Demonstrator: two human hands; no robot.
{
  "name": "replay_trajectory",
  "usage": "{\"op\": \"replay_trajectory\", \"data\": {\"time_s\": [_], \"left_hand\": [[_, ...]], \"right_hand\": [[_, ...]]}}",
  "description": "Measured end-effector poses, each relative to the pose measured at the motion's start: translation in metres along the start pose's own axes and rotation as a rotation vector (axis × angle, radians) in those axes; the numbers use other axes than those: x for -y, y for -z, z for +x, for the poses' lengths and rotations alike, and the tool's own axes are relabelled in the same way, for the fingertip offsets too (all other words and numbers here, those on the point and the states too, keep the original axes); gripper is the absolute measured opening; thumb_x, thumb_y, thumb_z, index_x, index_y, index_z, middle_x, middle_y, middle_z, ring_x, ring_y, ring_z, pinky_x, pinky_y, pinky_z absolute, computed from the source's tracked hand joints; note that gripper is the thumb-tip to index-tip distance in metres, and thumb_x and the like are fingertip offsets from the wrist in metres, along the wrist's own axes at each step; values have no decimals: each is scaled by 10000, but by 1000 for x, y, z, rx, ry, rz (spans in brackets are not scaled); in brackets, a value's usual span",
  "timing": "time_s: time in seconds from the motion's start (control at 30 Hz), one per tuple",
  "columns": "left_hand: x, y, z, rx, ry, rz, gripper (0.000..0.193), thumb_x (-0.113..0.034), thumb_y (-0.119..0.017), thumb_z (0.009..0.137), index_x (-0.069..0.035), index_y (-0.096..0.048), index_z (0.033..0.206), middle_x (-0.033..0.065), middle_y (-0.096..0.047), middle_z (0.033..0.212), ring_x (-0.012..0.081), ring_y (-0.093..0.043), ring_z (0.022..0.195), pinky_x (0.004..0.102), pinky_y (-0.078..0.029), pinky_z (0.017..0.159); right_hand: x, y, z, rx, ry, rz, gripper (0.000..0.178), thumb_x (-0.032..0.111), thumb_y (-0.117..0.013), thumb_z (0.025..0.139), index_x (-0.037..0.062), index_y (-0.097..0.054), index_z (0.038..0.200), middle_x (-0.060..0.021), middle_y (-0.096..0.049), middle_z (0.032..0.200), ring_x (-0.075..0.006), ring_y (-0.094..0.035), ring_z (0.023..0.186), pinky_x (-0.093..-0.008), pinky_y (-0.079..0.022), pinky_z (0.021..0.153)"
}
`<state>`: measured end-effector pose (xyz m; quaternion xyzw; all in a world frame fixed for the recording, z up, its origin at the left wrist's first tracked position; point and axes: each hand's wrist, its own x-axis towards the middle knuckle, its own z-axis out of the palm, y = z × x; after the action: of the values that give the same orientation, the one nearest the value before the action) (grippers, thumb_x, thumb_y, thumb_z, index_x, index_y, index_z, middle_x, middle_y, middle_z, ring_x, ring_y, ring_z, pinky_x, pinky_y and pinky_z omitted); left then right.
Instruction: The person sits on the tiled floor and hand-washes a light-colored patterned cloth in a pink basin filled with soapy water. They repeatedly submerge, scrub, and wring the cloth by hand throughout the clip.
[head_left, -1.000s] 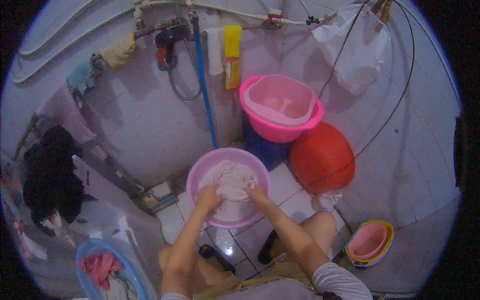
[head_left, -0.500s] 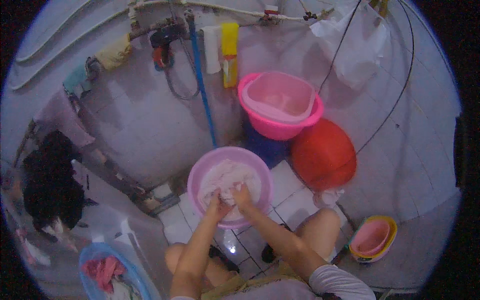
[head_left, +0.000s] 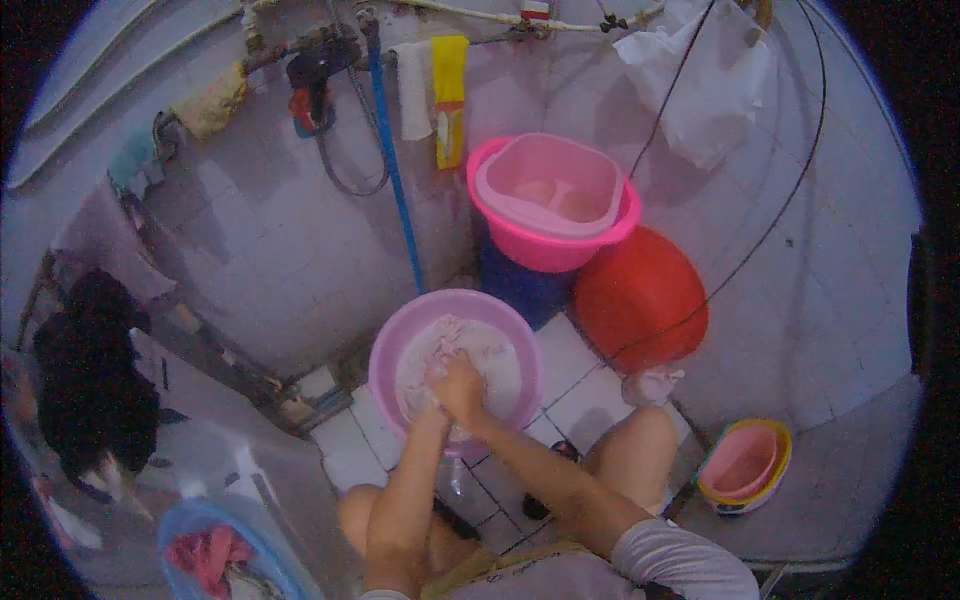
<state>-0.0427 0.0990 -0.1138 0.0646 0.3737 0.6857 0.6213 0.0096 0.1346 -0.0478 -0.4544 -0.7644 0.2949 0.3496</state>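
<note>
A lilac plastic basin (head_left: 533,375) stands on the tiled floor in front of me, holding whitish water and a pale pinkish-white cloth (head_left: 452,335). Both my hands are down in it, close together and left of its middle. My right hand (head_left: 461,388) is curled over the bunched cloth, its back turned up and crossing toward the left one. My left hand (head_left: 432,398) is closed against the same cloth, its fingers partly hidden by the right hand and the fabric.
A pink basin (head_left: 540,250) with a paler tub inside sits on a dark blue bucket (head_left: 520,290). Beside it leans a red basin (head_left: 645,300). Small nested bowls (head_left: 745,465) stand at right; a blue tub (head_left: 185,515) of clothes at lower left. A blue pipe (head_left: 400,190) runs down the wall.
My hands have come together; the right has moved left over the cloth, beside the left hand. The cloth is bunched differently, and the whole view has shifted slightly.
</note>
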Motion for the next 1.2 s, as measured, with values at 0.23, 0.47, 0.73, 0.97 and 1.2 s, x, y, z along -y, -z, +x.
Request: {"op": "replay_trajectory", "data": {"time_s": [0.23,0.47,0.73,0.97,1.2], "left_hand": [[-14,-27,-3,-167,96,-199,353,-87,-489,793,45,-486,1120,163,-549,1104,277,-539,1026,383,-443,901],[-7,-23,-11,-206,252,-92,441,-233,-549,820,-28,-464,1201,118,-545,1168,293,-504,1095,501,-374,936],[-22,-28,-11,-156,205,-178,527,-427,-474,874,-37,-449,1228,112,-535,1185,286,-529,1062,446,-417,900],[-3,-4,1,-50,184,-88,506,-408,-490,883,-32,-452,1219,133,-535,1169,279,-563,1005,399,-468,850],[-6,-17,-13,-315,86,-155,478,-361,-546,861,-34,-467,1201,127,-553,1120,275,-571,975,415,-473,838]], "right_hand": [[-117,35,20,150,252,-165,420,343,-655,727,-1,-620,966,-228,-563,1040,-370,-555,934,-435,-444,825],[-130,7,8,223,-432,-382,434,297,-653,713,-8,-585,1014,-240,-554,993,-349,-541,979,-428,-442,813],[-19,33,-25,-64,-263,273,212,141,-608,697,52,-592,889,-164,-551,939,-335,-539,906,-402,-423,780],[9,38,-36,14,-122,126,172,151,-594,715,65,-616,862,-159,-562,916,-353,-551,877,-410,-439,741],[-53,20,-13,157,-338,-8,352,209,-619,735,32,-538,1029,-200,-572,997,-365,-575,875,-399,-465,741]]}}
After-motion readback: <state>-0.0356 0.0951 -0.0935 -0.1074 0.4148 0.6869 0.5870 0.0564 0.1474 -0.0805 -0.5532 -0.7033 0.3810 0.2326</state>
